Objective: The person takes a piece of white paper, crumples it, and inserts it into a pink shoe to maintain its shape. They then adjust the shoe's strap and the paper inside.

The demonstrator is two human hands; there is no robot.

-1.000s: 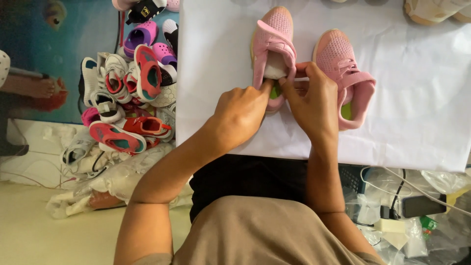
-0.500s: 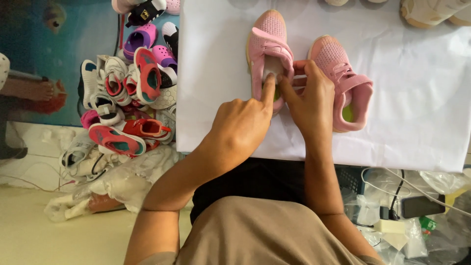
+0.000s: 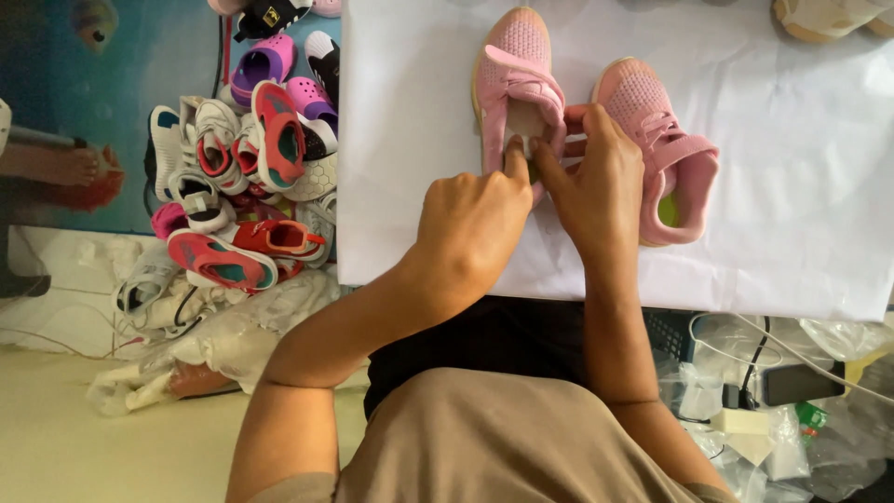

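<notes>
Heap of mixed shoes on floor at left; on white table sheet lies a pink knit shoe, toe away, left hand curled with forefinger pressing its opening, right hand pinching its strap, second pink shoe just beside.

Small shoe-handling workroom, as I see it.
I see a white-covered table, a heap of children's shoes on the floor, and bagged clutter below.
</notes>
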